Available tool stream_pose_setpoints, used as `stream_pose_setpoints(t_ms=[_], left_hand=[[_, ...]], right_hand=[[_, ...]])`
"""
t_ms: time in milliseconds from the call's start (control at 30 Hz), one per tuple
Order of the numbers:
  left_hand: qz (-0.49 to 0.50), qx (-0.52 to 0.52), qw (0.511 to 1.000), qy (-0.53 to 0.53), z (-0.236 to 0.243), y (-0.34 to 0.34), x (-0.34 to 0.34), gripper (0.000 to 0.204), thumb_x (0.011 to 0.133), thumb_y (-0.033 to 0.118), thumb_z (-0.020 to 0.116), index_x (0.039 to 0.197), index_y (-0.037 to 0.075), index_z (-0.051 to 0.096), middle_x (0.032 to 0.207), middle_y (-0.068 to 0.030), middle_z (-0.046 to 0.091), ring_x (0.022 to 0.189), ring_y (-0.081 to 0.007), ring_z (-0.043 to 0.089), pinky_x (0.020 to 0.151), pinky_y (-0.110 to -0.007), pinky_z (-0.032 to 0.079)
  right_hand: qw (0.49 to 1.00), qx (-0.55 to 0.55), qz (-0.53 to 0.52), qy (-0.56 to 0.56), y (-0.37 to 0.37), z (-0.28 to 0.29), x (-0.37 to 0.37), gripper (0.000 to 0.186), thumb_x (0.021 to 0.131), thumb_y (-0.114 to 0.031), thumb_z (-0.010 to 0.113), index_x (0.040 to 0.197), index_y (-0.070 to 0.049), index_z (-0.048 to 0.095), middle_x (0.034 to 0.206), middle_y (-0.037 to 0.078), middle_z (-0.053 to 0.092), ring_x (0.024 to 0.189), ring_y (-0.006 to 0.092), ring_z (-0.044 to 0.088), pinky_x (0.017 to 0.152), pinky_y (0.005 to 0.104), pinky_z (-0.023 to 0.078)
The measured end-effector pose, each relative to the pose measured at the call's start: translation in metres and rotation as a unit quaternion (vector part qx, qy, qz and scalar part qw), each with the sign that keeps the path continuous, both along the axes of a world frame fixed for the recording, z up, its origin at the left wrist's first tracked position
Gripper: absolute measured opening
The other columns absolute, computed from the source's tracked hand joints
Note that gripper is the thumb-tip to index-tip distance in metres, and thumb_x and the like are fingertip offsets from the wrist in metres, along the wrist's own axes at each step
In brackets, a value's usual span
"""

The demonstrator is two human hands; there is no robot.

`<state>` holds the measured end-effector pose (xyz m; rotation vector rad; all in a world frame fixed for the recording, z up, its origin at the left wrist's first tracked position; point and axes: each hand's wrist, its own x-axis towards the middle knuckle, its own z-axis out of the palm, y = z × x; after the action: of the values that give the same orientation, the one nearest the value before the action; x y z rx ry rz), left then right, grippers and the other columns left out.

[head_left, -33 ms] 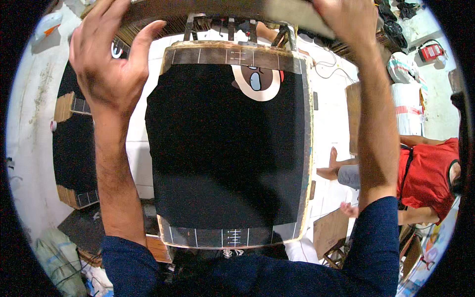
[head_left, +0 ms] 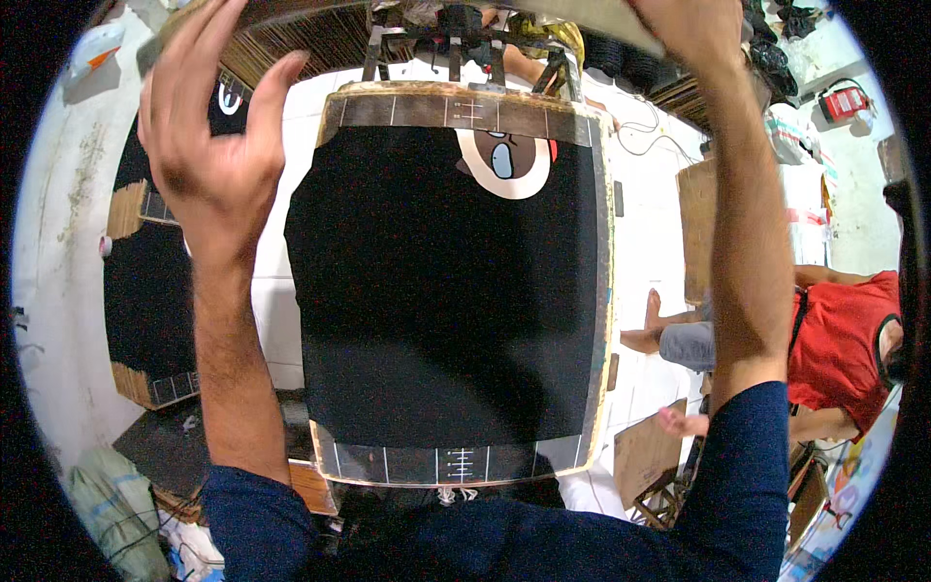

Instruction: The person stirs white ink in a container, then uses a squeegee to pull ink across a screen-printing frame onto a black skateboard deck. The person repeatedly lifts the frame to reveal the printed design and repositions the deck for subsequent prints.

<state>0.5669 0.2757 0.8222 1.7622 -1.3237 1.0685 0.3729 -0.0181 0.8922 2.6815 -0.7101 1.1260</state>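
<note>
Below the outstretched fingers of both hands, a black cloth (head_left: 436, 291) lies on a flat board (head_left: 412, 466). Done, judging by its position: cloth laid, most of the board covered. Remaining work cannot be determined from this view. Left hand (head_left: 213, 160): fingers spread, thumb set wide, nothing visible in its grasp (some fingertips run out of view). Right hand (head_left: 693, 39): at a pale bar (head_left: 616, 21); fingers cut off, so opening and grip cannot be told. Cloth condition: matte, mostly smooth, left edge uneven; a round cream-and-brown picture (head_left: 529, 184) shows at the end nearest the fingers, toward the right hand.
</note>
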Motion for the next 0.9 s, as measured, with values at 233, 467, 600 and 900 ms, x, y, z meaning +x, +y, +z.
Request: stream_pose_setpoints(t_ms=[233,467,600,900], left_hand=[[0.188,0.19,0.793,0.547,-0.299,0.222,0.039,0.055,0.099,0.028,0.07,0.14,-0.006,0.056,0.138,-0.0298,0.06,0.132,-0.0389,0.057,0.112,-0.047,0.043],[0.093,0.06,0.341,0.933,-0.539,0.505,-0.121,0.043,0.103,0.036,0.053,0.114,-0.003,0.067,0.103,-0.0146,0.069,0.096,-0.0309,0.066,0.083,-0.045,0.053],[0.092,0.137,0.456,0.875,-0.535,0.524,-0.185,0.036,0.103,0.03,0.054,0.121,0.0,0.066,0.108,-0.0131,0.069,0.1,-0.0297,0.065,0.085,-0.044,0.052],[0.203,0.292,0.765,0.537,-0.552,0.48,-0.175,0.037,0.101,0.013,0.058,0.138,0.009,0.062,0.123,-0.0103,0.067,0.11,-0.0306,0.064,0.092,-0.043,0.051]], right_hand=[[0.988,0.135,-0.06,0.051,-0.033,0.084,0.044,0.071,0.084,-0.071,0.069,0.101,-0.002,0.079,0.087,0.015,0.075,0.085,0.0241,0.071,0.079,0.039,0.054],[0.985,0.17,0.044,-0.008,-0.064,0.088,0.057,0.055,0.089,-0.057,0.074,0.1,-0.004,0.08,0.083,0.006,0.074,0.077,0.0146,0.066,0.072,0.034,0.052],[0.983,0.179,0.017,-0.024,-0.067,0.076,0.057,0.051,0.091,-0.053,0.075,0.1,-0.004,0.08,0.082,0.005,0.074,0.075,0.013,0.064,0.069,0.0328,0.052],[0.986,0.164,0.02,-0.034,-0.068,0.038,0.022,0.049,0.092,-0.051,0.074,0.096,-0.002,0.078,0.079,0.004,0.072,0.072,0.0112,0.061,0.065,0.0321,0.049]])
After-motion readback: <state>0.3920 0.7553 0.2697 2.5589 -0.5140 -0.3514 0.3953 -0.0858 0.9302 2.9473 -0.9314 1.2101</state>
